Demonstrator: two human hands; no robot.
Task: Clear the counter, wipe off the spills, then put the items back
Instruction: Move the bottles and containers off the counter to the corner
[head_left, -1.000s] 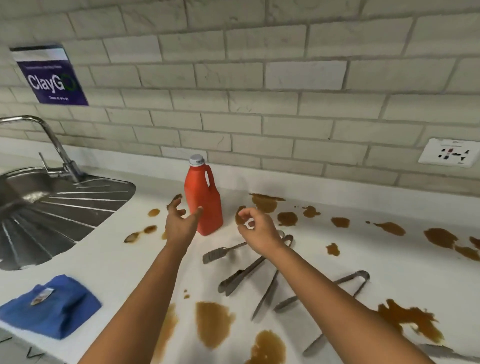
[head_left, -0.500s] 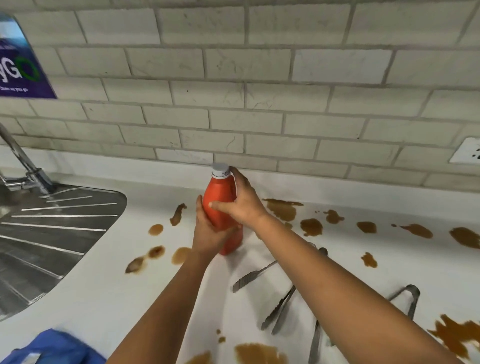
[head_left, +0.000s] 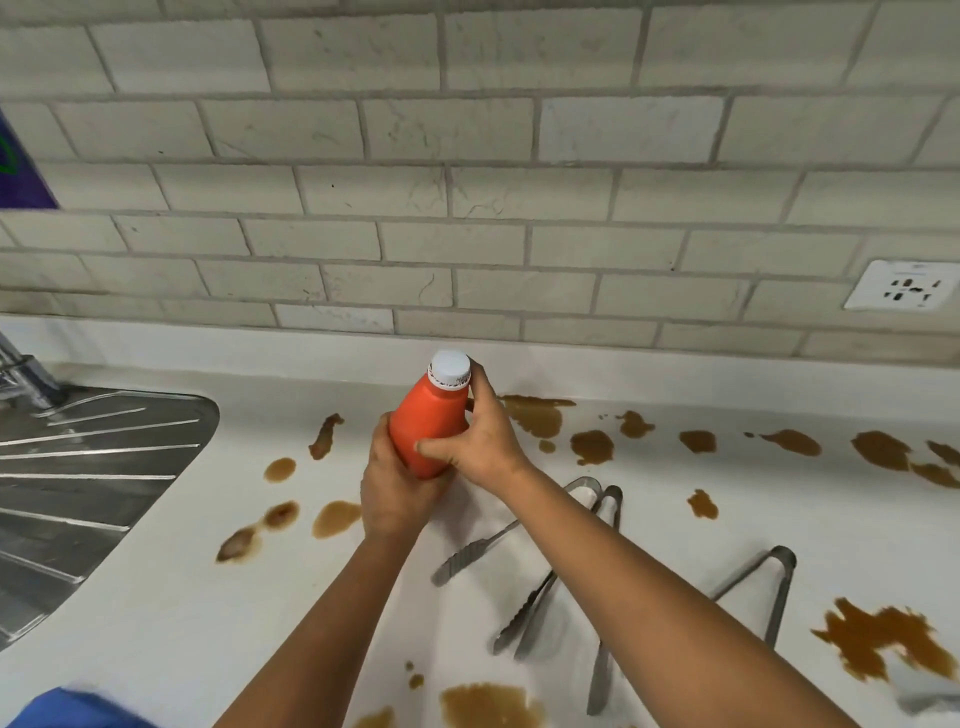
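Orange bottle (head_left: 427, 426) gripped by both hands, left hand (head_left: 395, 491) low, right hand (head_left: 475, 436) near white cap (bare reach a second ago). Bottle apparently lifted off desk (head_left: 156, 613); clearing begun, spills (head_left: 537, 415) unwiped, tongs (head_left: 524, 535) left.

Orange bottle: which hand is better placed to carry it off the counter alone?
Probably the left hand: it wraps the orange bottle low around its body. The right hand grips higher, from the side.

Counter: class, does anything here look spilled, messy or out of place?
Yes. Brown spills dot the white counter from the sink side to the right edge. Metal tongs lie scattered among them. Both hands hold a red bottle tilted.
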